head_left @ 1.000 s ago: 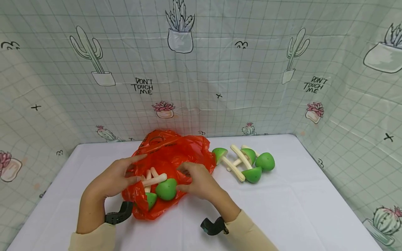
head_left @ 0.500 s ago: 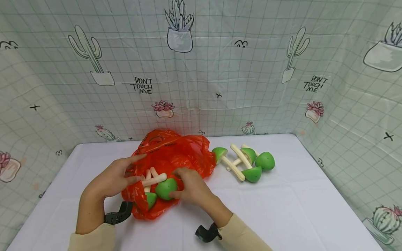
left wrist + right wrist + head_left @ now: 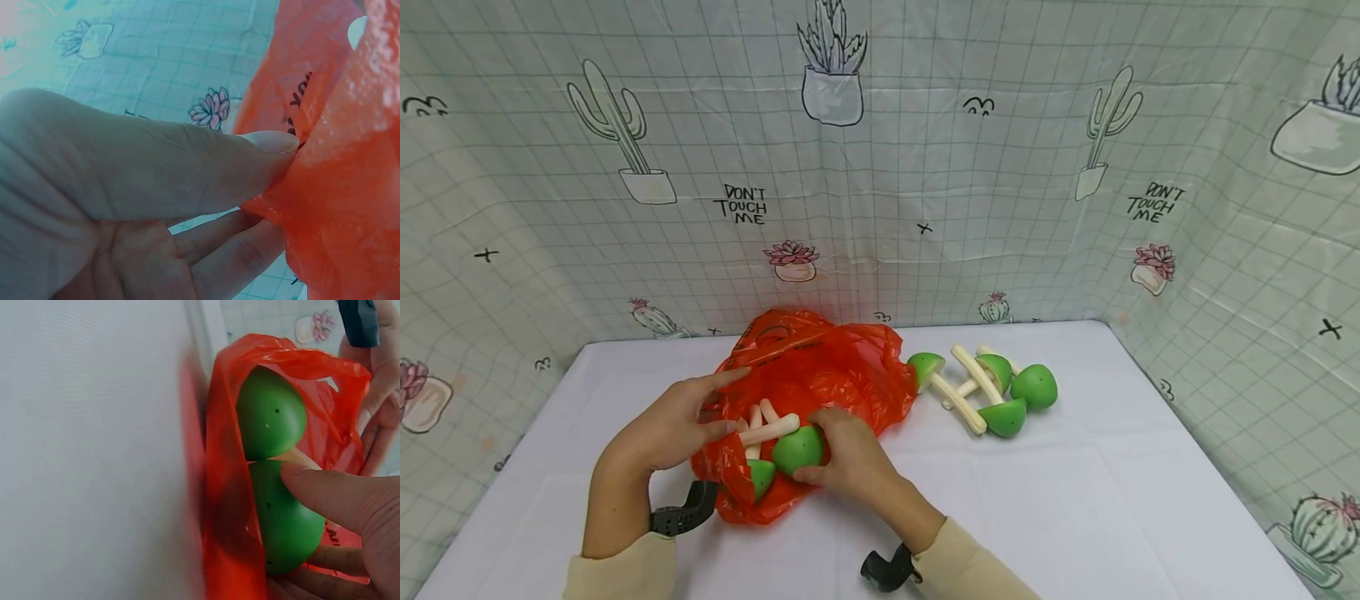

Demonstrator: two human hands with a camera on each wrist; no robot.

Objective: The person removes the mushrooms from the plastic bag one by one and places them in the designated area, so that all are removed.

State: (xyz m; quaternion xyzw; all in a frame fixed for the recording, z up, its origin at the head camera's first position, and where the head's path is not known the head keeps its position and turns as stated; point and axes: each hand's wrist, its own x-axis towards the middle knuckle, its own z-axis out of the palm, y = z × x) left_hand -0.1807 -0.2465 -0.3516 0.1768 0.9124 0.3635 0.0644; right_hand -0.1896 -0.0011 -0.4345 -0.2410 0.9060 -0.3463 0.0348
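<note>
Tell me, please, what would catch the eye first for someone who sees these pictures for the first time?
The bright orange plastic bag stands out at the middle of the white table, with green mushroom toys inside. The left hand pinches the bag's edge, while the right hand grips one green mushroom cap at the opening. A small pile of green mushrooms lies on the table, right of the bag.

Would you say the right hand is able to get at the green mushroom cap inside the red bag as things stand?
Probably yes: the right hand already grips the green mushroom cap, and the left hand pinches the red plastic bag open, so nothing covers it.
</note>
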